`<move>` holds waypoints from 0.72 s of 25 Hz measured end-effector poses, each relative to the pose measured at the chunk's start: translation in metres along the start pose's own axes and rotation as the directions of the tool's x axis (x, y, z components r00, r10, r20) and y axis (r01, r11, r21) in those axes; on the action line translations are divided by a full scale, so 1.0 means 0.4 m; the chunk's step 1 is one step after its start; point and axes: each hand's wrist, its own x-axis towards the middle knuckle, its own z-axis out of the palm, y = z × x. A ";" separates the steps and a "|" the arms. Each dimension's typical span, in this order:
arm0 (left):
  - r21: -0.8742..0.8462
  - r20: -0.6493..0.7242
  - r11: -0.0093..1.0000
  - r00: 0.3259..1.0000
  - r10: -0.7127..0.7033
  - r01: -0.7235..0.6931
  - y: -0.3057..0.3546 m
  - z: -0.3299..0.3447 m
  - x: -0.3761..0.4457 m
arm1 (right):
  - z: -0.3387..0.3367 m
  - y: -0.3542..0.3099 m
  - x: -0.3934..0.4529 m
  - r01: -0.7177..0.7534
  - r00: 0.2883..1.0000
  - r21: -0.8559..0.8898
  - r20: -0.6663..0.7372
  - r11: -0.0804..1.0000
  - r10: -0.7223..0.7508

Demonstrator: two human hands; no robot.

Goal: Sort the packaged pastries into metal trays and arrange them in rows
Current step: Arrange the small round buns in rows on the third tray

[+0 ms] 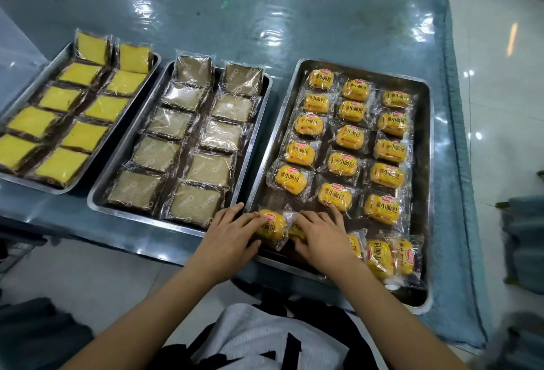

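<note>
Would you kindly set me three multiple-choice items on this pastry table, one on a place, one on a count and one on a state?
1. Where do both hands work?
A. near end of the right tray
B. far end of the left tray
C. on the floor

2. How many metal trays sit on the table?
A. two
B. three
C. five

3. What is the left hand doing?
A. hanging idle
B. holding a small orange bun pack
C. lifting a tray

Answers: 1 A, the left hand and right hand lie at the right tray near end. 2 B, three side by side. 3 B, its fingers wrap the orange bun pack.
</note>
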 end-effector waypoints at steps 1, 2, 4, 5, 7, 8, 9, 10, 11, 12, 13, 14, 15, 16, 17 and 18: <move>0.012 0.003 1.000 1.000 0.012 -0.012 0.003 0.001 0.001 | 0.000 0.005 -0.007 -0.017 1.000 -0.004 0.004 1.000 0.017; 0.024 0.002 0.999 1.000 0.022 -0.022 0.004 0.003 0.003 | -0.001 0.010 -0.014 -0.034 0.999 -0.006 0.007 0.999 0.034; 0.052 0.003 0.998 0.999 0.036 -0.036 0.008 0.007 0.009 | -0.005 0.017 -0.025 -0.064 0.998 -0.007 0.007 0.998 0.064; 0.067 0.002 0.997 0.999 0.041 -0.041 0.010 0.011 0.012 | -0.007 0.020 -0.029 -0.075 0.997 -0.012 0.005 0.997 0.075; 0.110 0.007 0.993 0.999 0.042 -0.043 0.019 0.023 0.015 | -0.009 0.023 -0.035 -0.098 0.995 -0.019 0.014 0.995 0.098; 0.133 0.018 0.990 0.999 0.043 -0.045 0.023 0.030 0.016 | -0.009 0.025 -0.038 -0.111 0.994 -0.019 0.021 0.994 0.111; 0.152 0.026 0.987 0.999 0.045 -0.049 0.028 0.038 0.018 | -0.009 0.029 -0.043 -0.125 0.992 -0.017 0.027 0.992 0.125; 0.170 0.030 0.984 0.998 0.046 -0.050 0.033 0.043 0.021 | -0.010 0.034 -0.046 -0.138 0.990 -0.016 0.033 0.990 0.139; 0.188 0.030 0.981 0.999 0.045 -0.050 0.038 0.045 0.024 | -0.011 0.039 -0.051 -0.151 0.988 -0.017 0.039 0.988 0.152; 0.205 0.032 0.978 0.999 0.041 -0.047 0.042 0.046 0.028 | -0.011 0.044 -0.056 -0.164 0.985 -0.017 0.046 0.986 0.164; 0.220 0.039 0.974 0.999 0.036 -0.043 0.046 0.046 0.031 | -0.012 0.049 -0.060 -0.173 0.984 -0.014 0.050 0.985 0.174; 0.232 0.048 0.972 0.998 0.029 -0.039 0.050 0.046 0.034 | -0.012 0.053 -0.065 -0.179 0.982 -0.009 0.051 0.984 0.179; 0.239 0.057 0.971 0.998 0.020 -0.033 0.052 0.045 0.036 | -0.011 0.055 -0.070 -0.180 0.983 -0.003 0.047 0.984 0.180; 0.241 0.058 0.970 0.998 0.010 -0.023 0.054 0.041 0.037 | -0.011 0.056 -0.074 -0.177 0.984 0.004 0.040 0.984 0.176; 0.239 0.051 0.971 0.999 0.002 -0.014 0.056 0.037 0.037 | -0.012 0.057 -0.079 -0.176 0.984 0.011 0.031 0.984 0.176; 0.232 0.044 0.973 0.999 0.003 -0.013 0.059 0.032 0.037 | -0.012 0.058 -0.082 -0.179 0.984 0.018 0.022 0.984 0.178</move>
